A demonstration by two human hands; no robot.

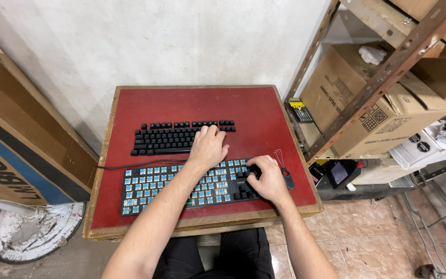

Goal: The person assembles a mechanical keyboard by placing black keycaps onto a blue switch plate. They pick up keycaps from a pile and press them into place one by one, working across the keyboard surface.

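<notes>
1. Head view shows your left hand (207, 148) lying palm down with fingers loosely spread; the fingertips rest on the right end of the black loose keycaps (174, 137) laid out in keyboard rows; nothing is gripped.
2. Your right hand (268, 179) sits curled on the right part of the stripped keyboard (181, 187); its fingers (256, 170) are bunched together over a black keycap; you cannot tell whether they clamp it.
3. Just left of those fingers, bare blue switches (148, 183) fill most of the keyboard; below them, a block of black keys (242, 192) is fitted.
4. Just right of your right knuckles lies a wire keycap puller (285, 171), untouched, on the red tabletop (181, 106).
5. Beyond your left fingertips the tabletop meets a white wall (156, 41); a black cable (130, 166) runs left from under your left wrist.
</notes>
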